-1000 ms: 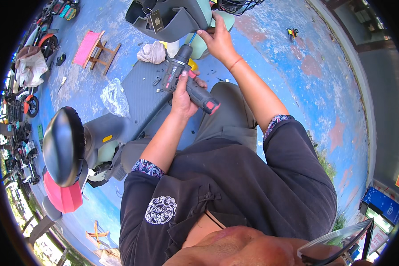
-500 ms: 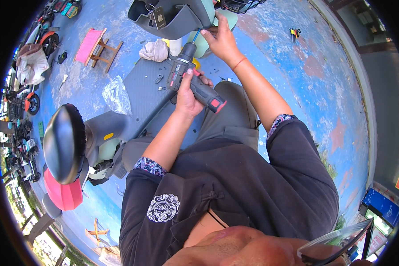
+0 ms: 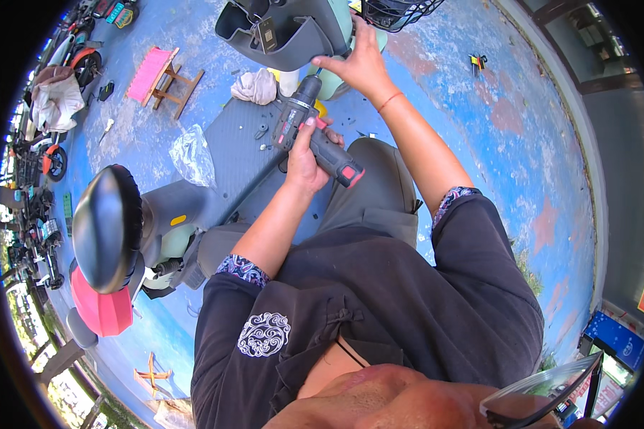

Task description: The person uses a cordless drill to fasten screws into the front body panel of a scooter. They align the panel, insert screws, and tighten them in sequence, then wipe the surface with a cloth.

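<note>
In my left hand (image 3: 309,161) is a black and red cordless drill (image 3: 302,129), the fingers wrapped round its grip. The drill tilts away from me, its chuck just below the grey front storage panel (image 3: 302,43) of an electric scooter. Where the bit's tip ends, I cannot see clearly. My right hand (image 3: 361,63) lies against the right side of that panel, thumb stretched toward the drill's front end and fingers spread upward. Keys with a dark tag (image 3: 267,34) hang at the panel's open pocket. Part of the pale green front body is hidden behind my right hand.
A grey footboard (image 3: 236,143) carries small loose parts, a crumpled cloth (image 3: 255,87) and a clear plastic bag (image 3: 192,156). The scooter's black seat (image 3: 107,229) is at left. A pink folding stool (image 3: 152,75) stands beyond, and a small tool (image 3: 477,64) lies on the blue floor.
My right thumb has moved left and away from the bit, and the hand has spread wider. The drill remains in my left hand; the whole view has shifted slightly.
</note>
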Demonstrator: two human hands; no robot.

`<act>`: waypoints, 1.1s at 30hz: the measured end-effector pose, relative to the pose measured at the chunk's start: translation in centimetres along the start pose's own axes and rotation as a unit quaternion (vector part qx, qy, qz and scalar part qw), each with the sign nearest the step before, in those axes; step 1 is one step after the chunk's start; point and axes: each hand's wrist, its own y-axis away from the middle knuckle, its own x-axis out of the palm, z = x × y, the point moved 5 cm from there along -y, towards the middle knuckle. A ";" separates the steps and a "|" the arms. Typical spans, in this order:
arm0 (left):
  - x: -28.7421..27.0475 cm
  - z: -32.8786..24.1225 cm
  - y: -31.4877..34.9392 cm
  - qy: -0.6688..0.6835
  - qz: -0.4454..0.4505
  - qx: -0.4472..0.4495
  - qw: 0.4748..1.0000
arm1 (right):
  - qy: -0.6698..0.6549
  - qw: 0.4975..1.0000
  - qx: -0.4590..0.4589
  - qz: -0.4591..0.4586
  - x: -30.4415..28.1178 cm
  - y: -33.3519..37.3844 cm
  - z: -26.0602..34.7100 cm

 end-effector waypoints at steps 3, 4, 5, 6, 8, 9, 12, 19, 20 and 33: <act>-0.2 -0.3 -0.1 -0.007 0.004 0.004 1.000 | -0.027 0.999 -0.019 0.005 -0.1 -1.1 0.8; -0.2 -0.5 -0.1 -0.011 0.000 0.005 1.000 | -0.050 0.998 -0.008 0.045 -0.3 -1.5 0.0; -0.2 -0.7 -0.1 -0.015 -0.004 0.007 1.000 | -0.073 0.994 0.001 0.085 -0.2 -1.8 -0.6; -0.1 -0.8 0.0 -0.018 0.000 0.009 1.000 | -0.065 0.995 0.000 0.082 -0.3 -1.7 -0.8; 0.2 -0.9 0.2 -0.022 0.007 0.014 1.000 | -0.049 0.996 -0.005 0.077 -0.2 -1.5 -1.0; 0.2 -0.9 0.2 -0.021 0.011 0.017 1.000 | -0.034 0.997 -0.021 0.067 -0.4 -1.5 -0.6; 0.1 -0.6 0.1 -0.013 0.015 0.018 1.000 | -0.070 0.995 -0.023 0.063 0.1 -1.4 -0.9; 1.1 0.8 0.1 0.028 0.000 0.005 1.000 | -0.061 0.996 -0.020 0.062 0.3 -1.1 -1.6; 1.4 0.9 0.2 0.024 -0.003 0.009 1.000 | -0.064 0.996 -0.033 0.057 0.3 -1.1 -1.5; 0.9 -0.5 0.2 -0.014 0.004 -0.002 1.000 | -0.110 0.990 -0.004 0.087 -0.9 -1.3 -0.3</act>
